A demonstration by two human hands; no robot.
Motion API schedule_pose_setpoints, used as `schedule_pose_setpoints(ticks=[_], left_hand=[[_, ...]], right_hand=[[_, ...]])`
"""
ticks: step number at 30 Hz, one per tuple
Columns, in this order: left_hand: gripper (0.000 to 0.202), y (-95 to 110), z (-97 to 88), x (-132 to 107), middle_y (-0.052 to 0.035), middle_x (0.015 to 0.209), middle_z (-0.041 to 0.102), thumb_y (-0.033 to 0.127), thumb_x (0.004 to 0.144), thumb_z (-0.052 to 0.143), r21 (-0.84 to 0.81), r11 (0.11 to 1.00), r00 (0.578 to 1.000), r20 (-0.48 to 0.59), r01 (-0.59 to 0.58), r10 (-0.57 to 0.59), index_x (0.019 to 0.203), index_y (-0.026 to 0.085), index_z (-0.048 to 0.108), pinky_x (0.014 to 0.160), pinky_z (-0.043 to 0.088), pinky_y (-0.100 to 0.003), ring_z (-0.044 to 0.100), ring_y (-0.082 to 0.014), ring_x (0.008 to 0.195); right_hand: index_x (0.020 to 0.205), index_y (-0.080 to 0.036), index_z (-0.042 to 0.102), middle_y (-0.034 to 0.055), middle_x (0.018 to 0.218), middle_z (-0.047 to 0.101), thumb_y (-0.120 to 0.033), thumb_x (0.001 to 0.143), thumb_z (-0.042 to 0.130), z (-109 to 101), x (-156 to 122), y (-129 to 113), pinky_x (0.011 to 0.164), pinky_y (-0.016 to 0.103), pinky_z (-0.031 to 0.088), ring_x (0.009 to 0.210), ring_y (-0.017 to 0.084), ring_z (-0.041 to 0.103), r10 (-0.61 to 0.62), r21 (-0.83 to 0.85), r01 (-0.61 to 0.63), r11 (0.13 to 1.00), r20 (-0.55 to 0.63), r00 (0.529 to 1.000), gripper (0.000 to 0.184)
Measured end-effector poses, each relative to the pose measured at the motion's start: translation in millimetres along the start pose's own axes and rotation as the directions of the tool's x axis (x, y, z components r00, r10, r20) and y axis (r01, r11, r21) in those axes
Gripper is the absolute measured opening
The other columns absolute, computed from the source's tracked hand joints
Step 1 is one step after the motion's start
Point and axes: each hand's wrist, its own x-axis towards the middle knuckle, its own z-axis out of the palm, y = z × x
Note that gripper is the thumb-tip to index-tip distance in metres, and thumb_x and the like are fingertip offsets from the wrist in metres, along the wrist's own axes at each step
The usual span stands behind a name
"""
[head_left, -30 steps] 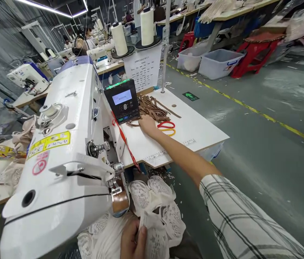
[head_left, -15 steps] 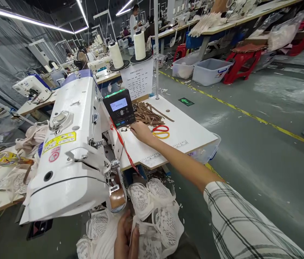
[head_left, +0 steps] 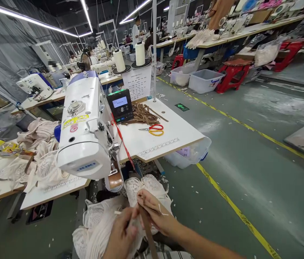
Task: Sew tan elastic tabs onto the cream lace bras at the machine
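Over my lap, my right hand is closed on a brown fabric strip, which hangs down toward me. Beside it on the left, my left hand has its fingers curled together at the pale fabric of a white lace bra; motion smears the fingertips, and the exact grip is partly hidden. Several white lace bras lie bunched beneath both hands. Just beyond them stands the white sewing machine. On its table, a heap of brown strips lies behind scissors with red and yellow handles.
A control panel and thread cones stand by the machine. More pale garments are piled on the left table. A clear bin sits under the table's right corner. Red stools and other workers are farther back.
My right hand has come back from the heap of strips to my lap, bringing a brown strip beside my left hand. The view has shifted slightly.
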Motion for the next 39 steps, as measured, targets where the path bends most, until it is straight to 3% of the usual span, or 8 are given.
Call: schedule_pose_setpoints(ticks=[7, 12, 18, 23, 27, 30, 34, 39], left_hand=[[0.045, 4, 21.4, -4, -0.0035, 0.063, 0.058, 0.051, 0.093, 0.049, -0.027, 0.994, 0.973, 0.205, 0.109, -0.101, 0.069, 0.016, 0.065, 0.056, 0.037, -0.024, 0.05, -0.0143, 0.059], [0.041, 7, 6.6, -9, -0.0019, 0.064, 0.06, 0.046, 0.092, 0.052, -0.137, 0.983, 0.966, 0.245, 0.122, -0.086, 0.067, 0.015, 0.064, 0.062, 0.037, -0.023, 0.052, -0.0131, 0.064], [0.044, 7, 4.8, 8, -0.0022, 0.059, 0.064, 0.045, 0.094, 0.051, -0.273, 0.945, 0.982, 0.104, 0.18, -0.157, 0.065, 0.015, 0.065, 0.061, 0.042, -0.023, 0.055, -0.0124, 0.059], [0.035, 24, 9.4, 26, -0.0046, 0.074, 0.074, 0.036, 0.093, 0.054, -0.194, 0.97, 0.989, 0.056, 0.146, -0.138, 0.073, 0.015, 0.073, 0.067, 0.049, -0.024, 0.065, -0.0152, 0.07], [0.023, 34, -2.0, 40, -0.0053, 0.091, 0.078, 0.027, 0.094, 0.055, -0.048, 0.993, 0.994, -0.039, -0.104, 0.102, 0.098, 0.016, 0.075, 0.075, 0.055, -0.024, 0.071, -0.016, 0.082], [0.026, 29, -22.3, 48, -0.0058, 0.106, 0.077, 0.018, 0.095, 0.052, 0.324, 0.896, 0.895, -0.226, -0.302, 0.384, 0.115, 0.019, 0.07, 0.084, 0.055, -0.025, 0.072, -0.0154, 0.094], [0.026, 17, -42.2, 55, -0.009, 0.111, 0.071, 0.016, 0.095, 0.053, 0.67, 0.725, 0.79, -0.355, -0.159, 0.501, 0.115, 0.019, 0.07, 0.084, 0.054, -0.025, 0.068, -0.0164, 0.099], [0.027, 11, -46.4, 49, -0.0082, 0.1, 0.057, 0.028, 0.096, 0.054, 0.651, 0.759, 0.832, -0.432, 0.022, 0.347, 0.115, 0.021, 0.072, 0.067, 0.05, -0.025, 0.057, -0.012, 0.074]], right_hand=[[0.092, -0.022, 0.045, 0.0039, 0.085, 0.073, -0.054, 0.084, 0.066, -21, 20, -1, 0.05, 0.018, 0.048, 0.069, 0.014, 0.071, -0.011, 0.123, 0.044, 0.991, -0.256, 0.967, 0.039], [0.083, -0.018, 0.055, 0.0036, 0.077, 0.074, -0.025, 0.089, 0.064, -60, 38, -7, 0.047, 0.014, 0.053, 0.062, 0.011, 0.071, 0.117, 0.357, 0.068, 0.932, -0.47, 0.875, 0.013], [0.093, -0.017, 0.062, 0.0034, 0.087, 0.075, -0.029, 0.098, 0.049, -64, 43, 11, 0.061, 0.013, 0.058, 0.075, 0.008, 0.071, 0.315, 0.531, -0.103, 0.841, -0.326, 0.891, 0.018], [0.105, -0.019, 0.067, 0.0026, 0.084, 0.07, -0.051, 0.084, 0.068, -41, 31, 14, 0.062, 0.023, 0.053, 0.068, 0.012, 0.065, 0.282, 0.155, -0.29, 0.944, 0.074, 0.957, 0.038], [0.091, -0.017, 0.07, -0.0058, 0.055, 0.052, -0.044, 0.082, 0.072, -36, 54, -18, 0.046, 0.019, 0.034, 0.047, 0.006, 0.044, 0.057, -0.09, -0.069, 0.994, -0.121, 0.991, 0.029], [0.089, -0.017, 0.071, -0.0041, 0.059, 0.056, -0.043, 0.08, 0.074, -37, 83, -43, 0.047, 0.02, 0.035, 0.051, 0.006, 0.045, -0.14, -0.275, 0.082, 0.958, -0.197, 0.97, 0.027], [0.087, -0.018, 0.065, -0.0015, 0.065, 0.062, -0.043, 0.079, 0.073, -33, 114, -58, 0.053, 0.023, 0.044, 0.056, 0.01, 0.056, -0.243, -0.504, 0.161, 0.849, -0.101, 0.965, 0.027], [0.074, -0.019, 0.059, -0.0018, 0.065, 0.06, -0.033, 0.081, 0.067, -20, 135, -60, 0.058, 0.026, 0.045, 0.06, 0.012, 0.054, -0.374, -0.722, 0.272, 0.636, 0.02, 0.927, 0.018]])
